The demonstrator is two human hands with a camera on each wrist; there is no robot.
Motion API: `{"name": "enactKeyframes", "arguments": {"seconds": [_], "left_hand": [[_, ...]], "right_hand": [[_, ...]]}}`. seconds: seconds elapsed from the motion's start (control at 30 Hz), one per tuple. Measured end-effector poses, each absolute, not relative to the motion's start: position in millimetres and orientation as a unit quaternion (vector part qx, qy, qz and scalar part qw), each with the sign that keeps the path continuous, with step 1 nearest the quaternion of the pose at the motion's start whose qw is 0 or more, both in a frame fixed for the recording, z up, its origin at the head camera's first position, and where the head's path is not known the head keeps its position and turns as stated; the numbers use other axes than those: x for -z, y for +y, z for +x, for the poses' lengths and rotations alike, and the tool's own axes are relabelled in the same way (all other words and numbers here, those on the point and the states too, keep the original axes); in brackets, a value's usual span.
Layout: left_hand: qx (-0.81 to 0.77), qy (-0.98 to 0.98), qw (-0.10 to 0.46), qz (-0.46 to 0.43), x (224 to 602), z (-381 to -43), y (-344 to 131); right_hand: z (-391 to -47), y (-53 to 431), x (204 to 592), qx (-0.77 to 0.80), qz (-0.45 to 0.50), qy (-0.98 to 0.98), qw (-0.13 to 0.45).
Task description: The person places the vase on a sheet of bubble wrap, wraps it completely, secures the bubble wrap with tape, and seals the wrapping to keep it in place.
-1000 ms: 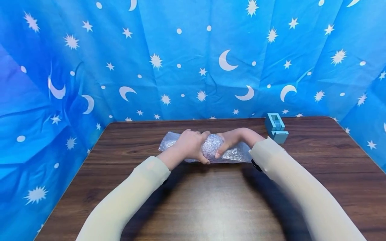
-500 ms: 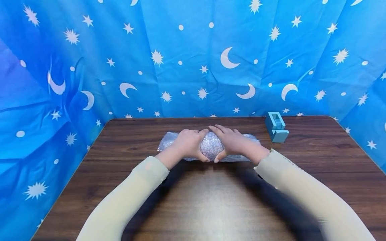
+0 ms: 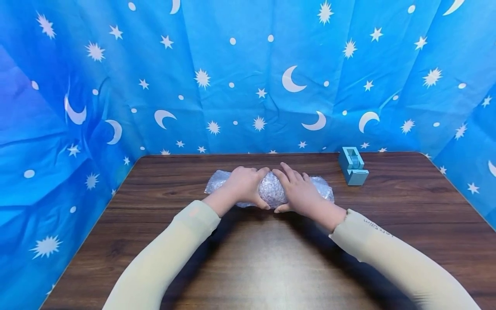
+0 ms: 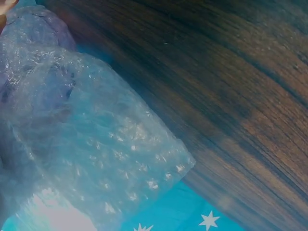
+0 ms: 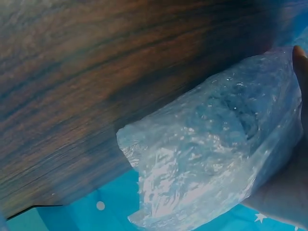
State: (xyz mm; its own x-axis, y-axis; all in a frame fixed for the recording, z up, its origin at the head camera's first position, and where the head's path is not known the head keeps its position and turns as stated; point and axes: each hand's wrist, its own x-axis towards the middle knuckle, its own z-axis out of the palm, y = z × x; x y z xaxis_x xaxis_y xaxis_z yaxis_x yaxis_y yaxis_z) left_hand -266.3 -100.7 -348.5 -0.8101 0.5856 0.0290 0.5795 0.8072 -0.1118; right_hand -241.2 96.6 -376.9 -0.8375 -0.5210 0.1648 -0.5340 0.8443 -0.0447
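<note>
A bubble-wrapped bundle [image 3: 271, 189] lies crosswise near the back of the table, thick and rounded in the middle with loose flat wrap at both ends. What is inside cannot be made out. My left hand [image 3: 245, 186] grips it left of the middle, thumb on the near side and fingers over the far side. On the other side of the bulge my right hand [image 3: 303, 193] holds it, fingers spread over the top and thumb low in front. The wrist views show the loose ends of bubble wrap [image 4: 120, 144] sticking out beyond each hand.
A light blue tape dispenser [image 3: 353, 167] stands at the back right of the dark wooden table [image 3: 248, 258]. Behind and to the left hangs a blue cloth [image 3: 248, 56] with white moons and stars.
My right hand has turned from bending over the wrap's right end to lying over the bundle with fingers spread. The left hand keeps its grip, and the bundle stays about where it was.
</note>
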Motion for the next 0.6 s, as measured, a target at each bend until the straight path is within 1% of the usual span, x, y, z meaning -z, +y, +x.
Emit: {"name": "enactKeyframes", "arguments": {"seconds": [0.23,0.47,0.6], "left_hand": [[-0.006,-0.960,-0.027,-0.278,348.6,-277.9,-99.4],[0.038,-0.963,-0.070,-0.259,348.3,-291.5,-101.1],[0.059,-0.965,-0.091,-0.239,348.6,-296.1,-103.8]], "right_hand": [[-244.4,96.3,380.3,-0.036,0.260,-0.963,0.065],[-250.3,95.4,376.8,-0.044,0.250,-0.966,0.053],[-248.7,94.1,375.4,-0.021,0.247,-0.967,0.053]]}}
